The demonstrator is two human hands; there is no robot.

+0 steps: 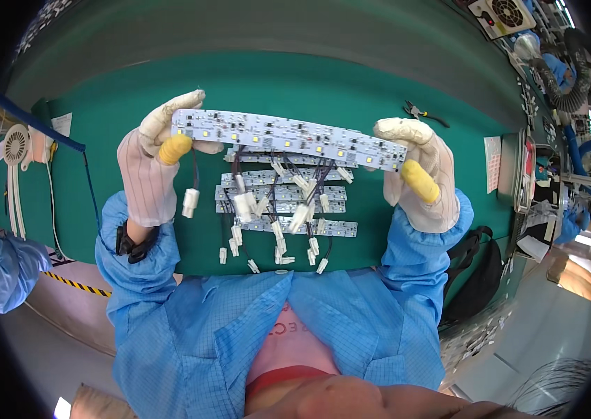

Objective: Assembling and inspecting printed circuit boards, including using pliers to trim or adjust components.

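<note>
Between my two gloved hands a long white LED circuit board (285, 139) is held up, tilted slightly down to the right. My left hand (163, 136) pinches its left end, a yellow-covered thumb on the front face. The right end sits in my right hand (417, 164), whose thumb is also covered in yellow. Dark wires with white plug connectors (189, 202) dangle below the board. Beneath it, more LED boards (281, 193) lie in rows on the green mat (110, 91), their wires and connectors toward me. The held board partly hides the farthest ones.
Diagonal cutters (424, 114) lie at the far right of the mat. A small white fan (16, 144) stands at the left, near a blue cord (44, 127). On the right are a paper sheet (494, 164), a black bag (477, 279) and a metal-edged box (519, 167).
</note>
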